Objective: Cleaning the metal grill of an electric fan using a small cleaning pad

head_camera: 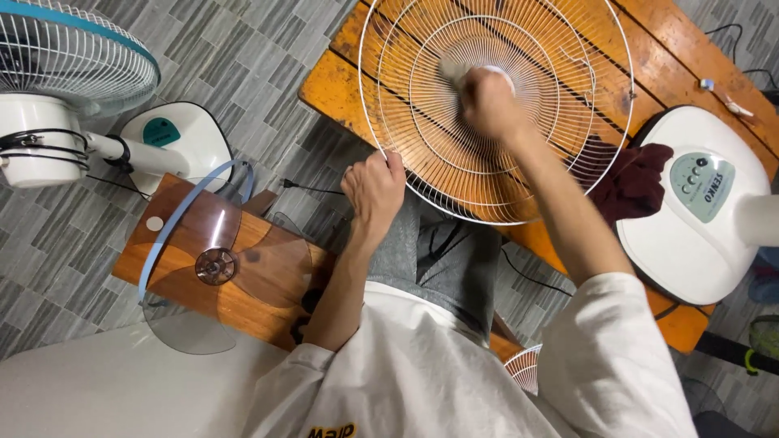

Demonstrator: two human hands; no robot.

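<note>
Fan grille (pixel 568 97) is being gripped at its rim by the closed left hand (pixel 375 188) and rubbed at its centre with a white cloth (pixel 456 73) clutched in the right hand (pixel 491 104).

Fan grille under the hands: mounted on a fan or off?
Off. The white wire grille lies loose on the orange table; left hand grips its rim, right hand presses a cloth at its centre.

Head-worn view, straight down, close.
</note>
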